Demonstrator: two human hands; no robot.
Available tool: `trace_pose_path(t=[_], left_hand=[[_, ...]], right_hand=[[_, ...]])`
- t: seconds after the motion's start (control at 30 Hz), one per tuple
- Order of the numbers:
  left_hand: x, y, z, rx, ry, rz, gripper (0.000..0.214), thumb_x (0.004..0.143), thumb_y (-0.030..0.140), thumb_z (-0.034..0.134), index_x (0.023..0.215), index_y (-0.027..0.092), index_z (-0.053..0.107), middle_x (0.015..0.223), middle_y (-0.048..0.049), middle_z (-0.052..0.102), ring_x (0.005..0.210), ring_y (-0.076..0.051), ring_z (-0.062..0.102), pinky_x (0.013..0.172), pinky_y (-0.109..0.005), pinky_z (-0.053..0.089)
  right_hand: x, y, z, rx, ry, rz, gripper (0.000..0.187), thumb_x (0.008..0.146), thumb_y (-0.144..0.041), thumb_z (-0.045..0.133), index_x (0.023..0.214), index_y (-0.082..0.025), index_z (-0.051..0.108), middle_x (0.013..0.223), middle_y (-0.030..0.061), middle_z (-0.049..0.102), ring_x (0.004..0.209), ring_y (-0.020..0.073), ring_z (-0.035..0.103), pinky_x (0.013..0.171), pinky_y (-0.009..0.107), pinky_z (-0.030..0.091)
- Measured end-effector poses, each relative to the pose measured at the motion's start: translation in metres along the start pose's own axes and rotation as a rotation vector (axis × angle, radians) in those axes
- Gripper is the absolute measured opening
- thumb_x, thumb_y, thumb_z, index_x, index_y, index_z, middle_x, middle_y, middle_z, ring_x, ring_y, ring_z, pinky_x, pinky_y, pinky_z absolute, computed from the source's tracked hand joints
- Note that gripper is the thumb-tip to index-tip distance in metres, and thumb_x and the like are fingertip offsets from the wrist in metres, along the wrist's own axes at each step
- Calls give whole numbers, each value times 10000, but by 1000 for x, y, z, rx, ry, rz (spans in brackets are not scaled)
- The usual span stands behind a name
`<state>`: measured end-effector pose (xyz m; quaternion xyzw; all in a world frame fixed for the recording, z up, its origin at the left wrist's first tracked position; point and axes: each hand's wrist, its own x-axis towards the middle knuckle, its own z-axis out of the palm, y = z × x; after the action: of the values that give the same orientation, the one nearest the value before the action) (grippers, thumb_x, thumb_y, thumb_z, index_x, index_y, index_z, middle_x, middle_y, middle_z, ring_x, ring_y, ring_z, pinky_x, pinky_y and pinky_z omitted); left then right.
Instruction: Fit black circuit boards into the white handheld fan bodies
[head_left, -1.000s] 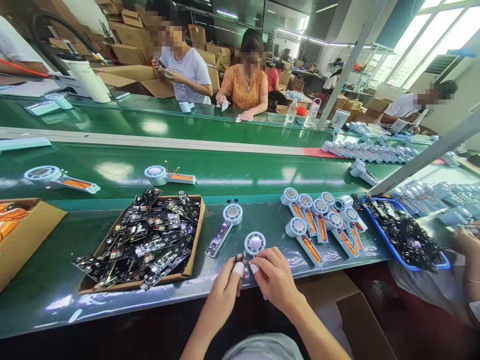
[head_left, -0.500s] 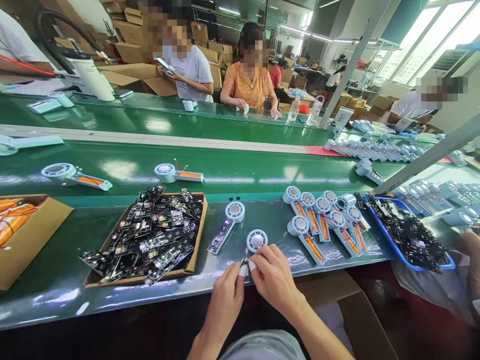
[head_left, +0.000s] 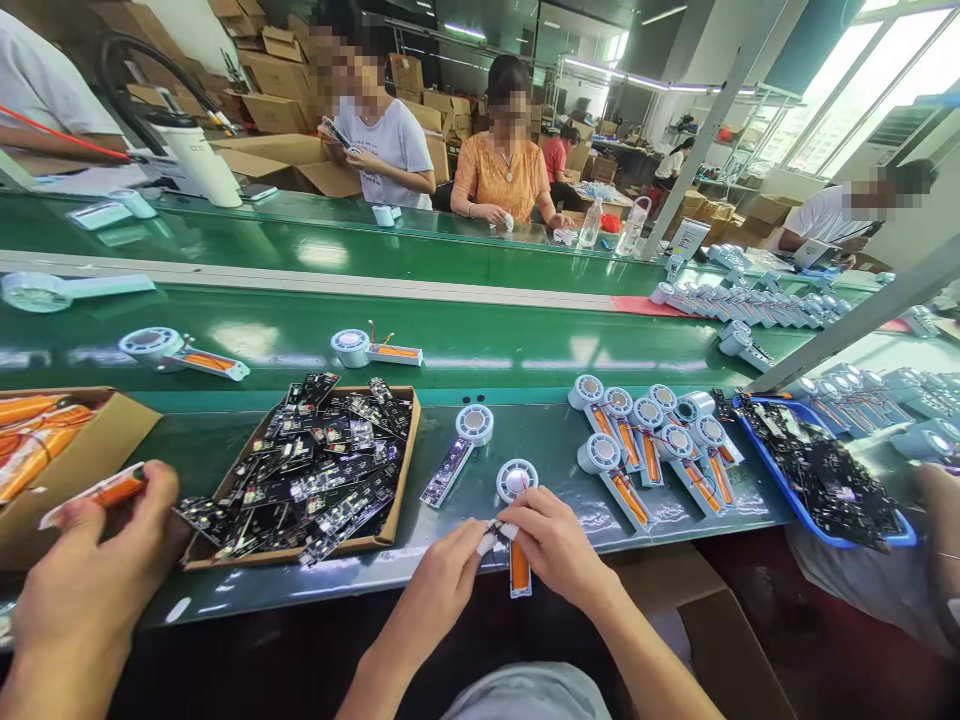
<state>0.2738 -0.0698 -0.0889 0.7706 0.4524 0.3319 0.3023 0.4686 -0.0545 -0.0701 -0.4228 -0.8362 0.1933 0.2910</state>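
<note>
My left hand (head_left: 442, 565) and my right hand (head_left: 551, 530) meet over a light-blue handheld fan (head_left: 517, 481), both with white covers on the fingertips. Between them they pinch what looks like thin dark wire (head_left: 493, 527); its ends are hidden by the fingers. Below my right fingers shows the fan's open handle, with an orange battery (head_left: 520, 568) inside. To the left lies another fan (head_left: 474, 426), a black circuit board (head_left: 448, 470) in its handle.
A carton of circuit boards (head_left: 405, 460) stands left. Beyond it, another person's hand (head_left: 97, 580) holds an orange battery (head_left: 120, 487) by a battery carton (head_left: 112, 440). Several fans (head_left: 646, 412) and a blue tray (head_left: 780, 500) of boards lie right. Behind runs a green belt (head_left: 480, 335) carrying fans.
Another person's hand with a battery has come into view at left. My hands have turned slightly and stay pinched together, and the fan's handle with its battery now shows below them.
</note>
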Motion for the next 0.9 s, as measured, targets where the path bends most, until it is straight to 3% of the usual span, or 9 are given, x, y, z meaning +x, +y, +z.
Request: trace_pose_path(t=[0.1,0.2,0.3,0.37,0.5,0.6,0.7,0.8,0.9], left_hand=[[1,2,-1,13,-26,-13,278,974,188,362,823,230,591,777,-35,663,716,-205,672,624,-289,520],[-2,3,5,-4,-8,-63,283,975,220,361,908,230,635,857,-62,713,817,-228,707,698,-325,563],[-10,2,15,-36,81,-183,312,980,298,372,1099,218,649,1073,-110,755,1002,-261,725,838,-392,586],[-16,1,22,-45,150,-295,364,971,341,382,1224,206,607,1145,-128,752,1040,-275,729,879,-427,584],[-20,3,27,-99,202,-398,393,964,370,388,1283,196,537,1042,-124,772,903,-266,756,794,-418,592],[-16,10,23,-120,231,-337,341,939,321,390,1210,213,566,1053,-114,754,877,-248,743,762,-382,578],[-11,15,17,-145,208,-341,286,911,296,390,1083,222,606,809,-44,710,683,-221,692,658,-341,547],[-10,16,14,-212,170,-422,242,895,304,383,973,224,598,591,35,564,522,-190,586,556,-301,484],[-12,16,15,-280,149,-467,240,903,323,379,956,222,590,555,57,503,494,-174,536,525,-278,442]], right_hand=[[-1,-2,-1,2,-8,-1,276,941,-58,475,1020,-216,687,938,55,667,819,193,572,758,310,512],[-3,-8,-7,-3,17,30,304,913,-48,495,1082,-223,678,1022,69,668,901,200,602,813,321,529],[-5,-10,-18,103,180,143,393,898,-99,549,1264,-230,605,1206,97,634,978,197,630,851,320,552],[-5,-8,-22,163,300,246,370,884,-132,583,1244,-217,613,1145,90,664,857,175,650,761,291,568],[-2,-5,-16,186,250,265,148,905,-143,590,943,-213,715,900,48,728,770,171,668,705,274,555],[1,-8,-6,191,180,185,233,920,-108,548,1035,-226,713,939,56,741,878,189,682,802,304,555],[2,-12,-3,292,116,175,355,901,-96,547,1221,-230,619,1011,49,736,882,173,687,830,304,558],[2,-12,-5,360,84,202,295,885,-93,556,1138,-226,628,1003,35,731,872,162,691,819,286,556],[0,-10,-6,270,106,186,224,894,-78,545,1006,-221,677,927,33,729,852,171,679,787,286,546]])
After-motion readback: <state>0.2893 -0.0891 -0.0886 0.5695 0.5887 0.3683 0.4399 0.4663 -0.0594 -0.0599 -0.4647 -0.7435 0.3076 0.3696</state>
